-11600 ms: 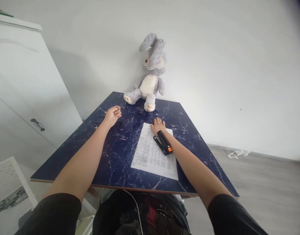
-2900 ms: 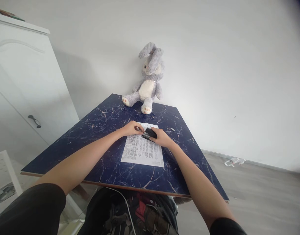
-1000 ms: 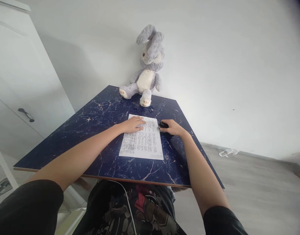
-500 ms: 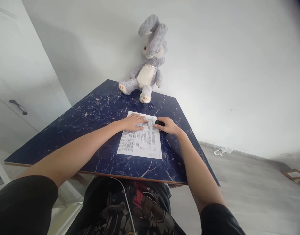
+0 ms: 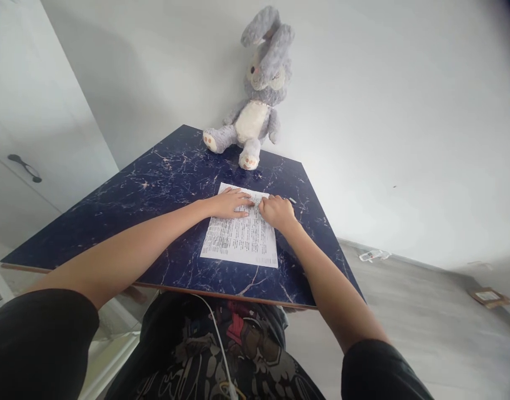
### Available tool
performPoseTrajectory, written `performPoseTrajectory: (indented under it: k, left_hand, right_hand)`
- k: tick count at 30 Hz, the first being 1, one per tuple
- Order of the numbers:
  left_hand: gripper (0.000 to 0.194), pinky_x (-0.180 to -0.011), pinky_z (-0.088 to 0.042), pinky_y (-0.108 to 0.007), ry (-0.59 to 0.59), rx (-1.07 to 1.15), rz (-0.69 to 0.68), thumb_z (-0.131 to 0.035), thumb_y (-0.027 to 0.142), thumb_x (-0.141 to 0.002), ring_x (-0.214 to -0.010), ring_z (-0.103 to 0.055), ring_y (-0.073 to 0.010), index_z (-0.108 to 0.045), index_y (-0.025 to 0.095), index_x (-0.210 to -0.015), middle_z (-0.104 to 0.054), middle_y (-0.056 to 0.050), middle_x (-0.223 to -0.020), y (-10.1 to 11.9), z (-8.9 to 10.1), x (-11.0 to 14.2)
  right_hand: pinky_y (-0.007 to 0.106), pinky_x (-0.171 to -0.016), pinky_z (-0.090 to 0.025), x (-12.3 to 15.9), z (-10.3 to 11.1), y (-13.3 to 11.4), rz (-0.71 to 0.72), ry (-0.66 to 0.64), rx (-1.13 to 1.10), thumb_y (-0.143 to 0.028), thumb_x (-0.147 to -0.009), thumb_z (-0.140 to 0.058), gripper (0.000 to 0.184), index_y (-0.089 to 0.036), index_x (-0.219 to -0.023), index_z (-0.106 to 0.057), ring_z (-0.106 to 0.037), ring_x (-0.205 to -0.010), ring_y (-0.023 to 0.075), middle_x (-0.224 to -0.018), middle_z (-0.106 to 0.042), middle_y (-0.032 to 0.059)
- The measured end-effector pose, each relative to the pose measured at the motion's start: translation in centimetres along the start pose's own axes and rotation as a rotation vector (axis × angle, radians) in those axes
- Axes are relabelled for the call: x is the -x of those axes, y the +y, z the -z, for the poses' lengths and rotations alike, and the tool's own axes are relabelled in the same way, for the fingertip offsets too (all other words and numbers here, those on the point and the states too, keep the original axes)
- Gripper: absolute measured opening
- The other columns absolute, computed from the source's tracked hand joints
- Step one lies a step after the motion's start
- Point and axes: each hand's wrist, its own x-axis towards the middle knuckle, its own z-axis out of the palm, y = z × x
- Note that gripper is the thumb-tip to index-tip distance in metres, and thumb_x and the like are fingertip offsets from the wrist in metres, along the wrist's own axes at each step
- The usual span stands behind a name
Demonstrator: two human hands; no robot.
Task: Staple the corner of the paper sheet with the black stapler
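Observation:
A printed sheet of paper [image 5: 240,240] lies on the dark blue marbled table [image 5: 175,178]. My left hand [image 5: 232,204] rests flat on its upper left part, fingers spread. At the sheet's top right corner, my right hand [image 5: 276,211] is closed in a fist and presses down. Under that fist is a black tool that looks like a small stapler, now almost wholly hidden. Just beyond the knuckles a small whitish piece [image 5: 292,200] shows; I cannot tell whether it belongs to the tool.
A grey plush rabbit [image 5: 253,119] sits at the table's back corner against the wall. To the left stands a white cabinet with a dark handle [image 5: 25,168]. On the floor at right lie a clear plastic item [image 5: 374,255] and brown cardboard [image 5: 488,296]. A white cable [image 5: 217,339] hangs over my shirt.
My right hand has turned over the black tool, from gripping its side to a fist on top, and moved slightly left. The left hand stays flat on the paper. The view has shifted a little.

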Motion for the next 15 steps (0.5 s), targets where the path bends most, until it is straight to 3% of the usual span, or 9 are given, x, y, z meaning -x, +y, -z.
performPoseTrajectory:
  k: [5, 7, 10, 13, 15]
  left_hand:
    - [0.056, -0.126, -0.020, -0.051, 0.016, -0.034, -0.031, -0.057, 0.059, -0.101, -0.152, -0.040, -0.0372, -0.063, 0.030, -0.148, -0.052, -0.010, -0.162, 0.3, 0.5, 0.2]
    - [0.055, -0.126, -0.021, -0.050, 0.010, -0.050, -0.033, -0.056, 0.060, -0.101, -0.152, -0.040, -0.0355, -0.063, 0.031, -0.148, -0.051, -0.009, -0.163, 0.4, 0.7, 0.3]
    - [0.057, -0.127, -0.020, -0.049, -0.010, -0.056, -0.029, -0.054, 0.061, -0.102, -0.154, -0.038, -0.0352, -0.061, 0.032, -0.151, -0.049, -0.009, -0.165, 0.2, 0.8, 0.3]
    - [0.058, -0.127, -0.019, -0.050, -0.005, -0.047, -0.013, -0.056, 0.062, -0.101, -0.155, -0.036, -0.0359, -0.062, 0.033, -0.151, -0.049, -0.008, -0.166, 0.1, 0.7, 0.3]
    - [0.056, -0.127, -0.021, -0.050, -0.002, -0.038, -0.002, -0.057, 0.062, -0.100, -0.154, -0.037, -0.0357, -0.063, 0.035, -0.149, -0.049, -0.007, -0.166, 0.1, 0.7, 0.2]
  right_hand:
    - [0.041, -0.086, -0.048, -0.4, 0.6, 0.9, -0.006, -0.033, -0.112, -0.035, -0.111, -0.037, 0.045, -0.016, -0.101, -0.076, -0.070, -0.098, 0.0332, -0.103, -0.076, 0.0207]
    - [0.039, -0.086, -0.049, -0.5, 0.9, 2.5, -0.037, -0.068, -0.216, -0.040, -0.112, -0.035, 0.049, -0.020, -0.098, -0.076, -0.071, -0.096, 0.0320, -0.099, -0.076, 0.0178]
    - [0.043, -0.088, -0.050, -0.5, 1.4, 5.4, -0.179, -0.055, -0.292, -0.047, -0.113, -0.031, 0.056, -0.019, -0.097, -0.077, -0.071, -0.099, 0.0353, -0.098, -0.075, 0.0205]
    - [0.048, -0.092, -0.052, -0.3, 2.0, 7.1, -0.340, 0.005, -0.308, -0.049, -0.113, -0.025, 0.064, -0.014, -0.108, -0.077, -0.071, -0.103, 0.0382, -0.102, -0.074, 0.0257]
    - [0.049, -0.094, -0.052, -0.2, 2.6, 6.5, -0.364, 0.038, -0.302, -0.049, -0.113, -0.025, 0.062, -0.011, -0.125, -0.073, -0.070, -0.106, 0.0379, -0.106, -0.073, 0.0271]
